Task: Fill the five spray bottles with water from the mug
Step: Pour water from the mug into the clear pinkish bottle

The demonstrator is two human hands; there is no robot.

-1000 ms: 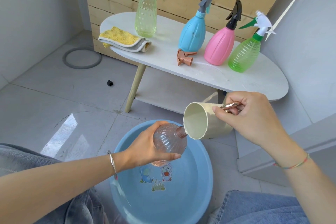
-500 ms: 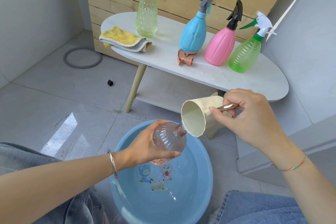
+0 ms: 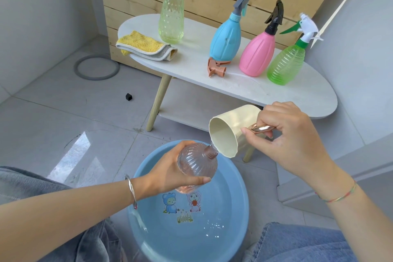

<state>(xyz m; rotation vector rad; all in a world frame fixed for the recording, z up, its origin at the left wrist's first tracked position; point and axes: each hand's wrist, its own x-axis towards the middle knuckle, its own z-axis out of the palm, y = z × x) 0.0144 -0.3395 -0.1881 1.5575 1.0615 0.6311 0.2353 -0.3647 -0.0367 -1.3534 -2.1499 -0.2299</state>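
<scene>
Cream mug [image 3: 225, 134], grasped by its handle in the right hand [image 3: 291, 140], has tipped further. Water now runs into the uncapped pink bottle [image 3: 197, 161], gripped by the left hand [image 3: 168, 173] at frame centre, over the blue basin [image 3: 229, 215]. Filling is judged underway.

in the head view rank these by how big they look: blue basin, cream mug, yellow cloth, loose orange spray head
1. blue basin
2-3. cream mug and yellow cloth look alike; the mug is nearer the camera, so unranked
4. orange spray head
</scene>
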